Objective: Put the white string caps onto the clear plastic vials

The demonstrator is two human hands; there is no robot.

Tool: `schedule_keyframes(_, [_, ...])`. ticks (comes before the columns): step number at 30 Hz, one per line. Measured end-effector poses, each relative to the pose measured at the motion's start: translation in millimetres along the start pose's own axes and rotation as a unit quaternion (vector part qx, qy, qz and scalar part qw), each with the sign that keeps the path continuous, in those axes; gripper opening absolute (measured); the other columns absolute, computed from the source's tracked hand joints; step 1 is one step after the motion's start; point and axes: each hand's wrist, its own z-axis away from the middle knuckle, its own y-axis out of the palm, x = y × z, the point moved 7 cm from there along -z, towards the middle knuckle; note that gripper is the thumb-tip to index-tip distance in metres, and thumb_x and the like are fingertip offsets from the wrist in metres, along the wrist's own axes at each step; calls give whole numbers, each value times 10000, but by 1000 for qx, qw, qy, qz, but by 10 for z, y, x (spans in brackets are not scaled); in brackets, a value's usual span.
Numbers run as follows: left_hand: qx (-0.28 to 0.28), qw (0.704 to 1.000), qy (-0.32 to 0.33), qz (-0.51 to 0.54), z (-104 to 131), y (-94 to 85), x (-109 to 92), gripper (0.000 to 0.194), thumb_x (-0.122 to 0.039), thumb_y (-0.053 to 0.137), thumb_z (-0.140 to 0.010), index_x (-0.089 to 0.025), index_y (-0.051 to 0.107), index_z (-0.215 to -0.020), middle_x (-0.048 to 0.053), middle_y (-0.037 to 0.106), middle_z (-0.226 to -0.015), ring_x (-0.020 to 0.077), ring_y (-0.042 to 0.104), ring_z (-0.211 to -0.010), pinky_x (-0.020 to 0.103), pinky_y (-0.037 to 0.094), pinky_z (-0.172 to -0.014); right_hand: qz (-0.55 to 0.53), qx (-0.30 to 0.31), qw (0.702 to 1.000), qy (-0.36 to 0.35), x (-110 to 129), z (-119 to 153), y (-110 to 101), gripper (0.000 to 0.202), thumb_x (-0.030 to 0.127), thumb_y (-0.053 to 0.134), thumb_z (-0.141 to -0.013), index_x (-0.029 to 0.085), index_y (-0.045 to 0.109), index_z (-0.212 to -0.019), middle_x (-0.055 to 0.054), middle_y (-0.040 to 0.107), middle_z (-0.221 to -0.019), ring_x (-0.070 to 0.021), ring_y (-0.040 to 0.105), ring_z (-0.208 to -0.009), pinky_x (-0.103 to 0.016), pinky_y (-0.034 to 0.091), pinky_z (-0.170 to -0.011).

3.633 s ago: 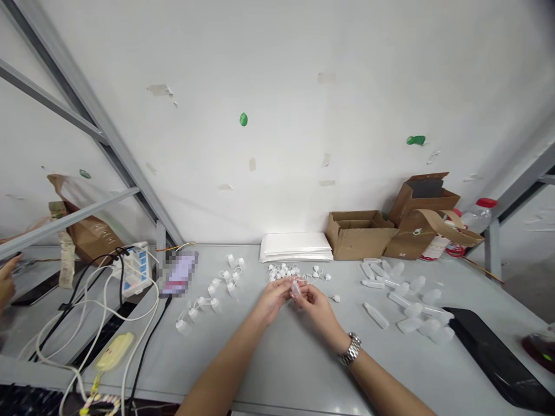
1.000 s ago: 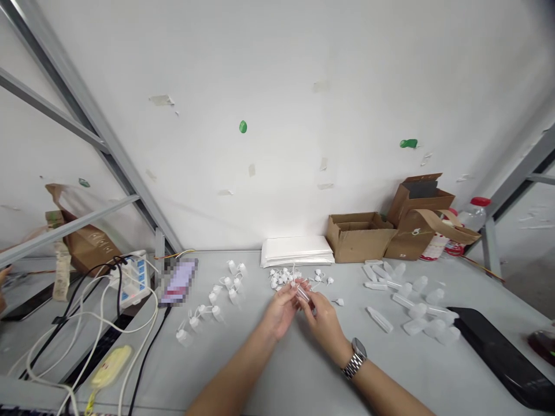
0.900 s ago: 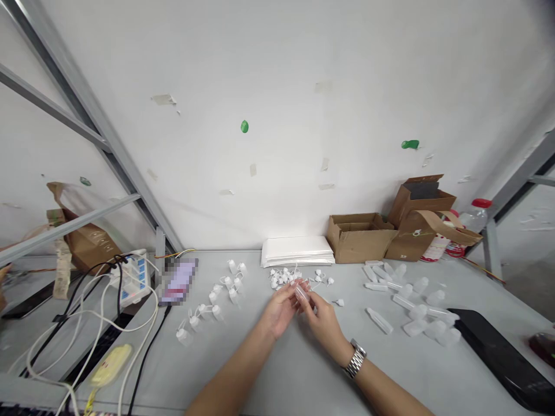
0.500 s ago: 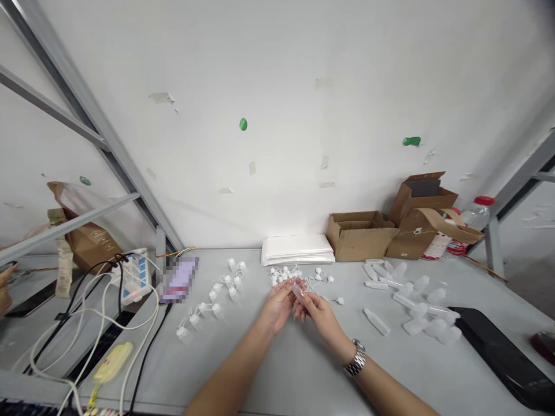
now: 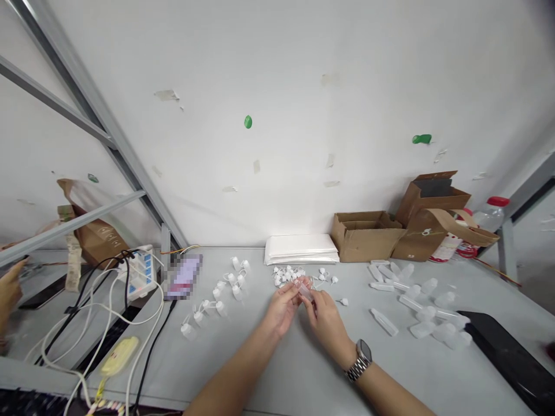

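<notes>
In front of the cap pile, my hands meet over a small translucent squeeze bottle [image 5: 304, 292]. My left hand [image 5: 281, 309] is closed, its fingertips at the bottle's upper end. Whether a cap is between those fingers is too small to tell. My right hand [image 5: 324, 316], with a watch on the wrist, grips the bottle's body from the right. Just behind lies a heap of white caps [image 5: 286, 274], with a single cap [image 5: 343, 301] apart to the right. Capped bottles [image 5: 219, 308] stand in a loose group at left. Uncapped bottles [image 5: 384, 322] lie scattered on the right.
Behind the caps sits a white stack of flat sheets [image 5: 301, 249], beside an open cardboard box [image 5: 368, 240]. A phone [image 5: 184, 277], a power strip [image 5: 141, 271] and cables occupy the left. A black case [image 5: 503, 352] lies right. Another person's hand [image 5: 9, 289] shows far left.
My right hand has rolled over, bringing the watch face into view, and the bottle has turned slightly with it. The whole view has shifted slightly. The other person's hand shows more.
</notes>
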Motion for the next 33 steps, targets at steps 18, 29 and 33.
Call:
schedule_keyframes(18, [59,998,-16,5,9,67,-67,185,-268,639,-713,-152,628,-856,53,654,-906,150,592,-870,273,428,-822,-555,207,752,289,8,49,293,372,507,472,-776,168,559,-651,19,475,-459,-95,393,-427,-249,346,-500])
schedule_keyframes(29, [-27,989,92,-109,44,25,-210,185,-299,682,-656,-138,606,-705,73,669,-854,137,586,-713,240,421,-640,-506,165,807,258,-10,-21,212,352,499,587,-706,148,610,-711,-28,589,-650,-124,510,-580,-264,403,-605])
schedule_keyframes(33, [-45,989,88,-106,34,-4,-172,208,-314,691,-637,-140,617,-725,96,666,-923,155,584,-709,222,389,-534,-399,151,880,209,0,-79,153,366,517,581,-696,152,607,-670,-11,593,-634,-127,516,-573,-263,406,-607])
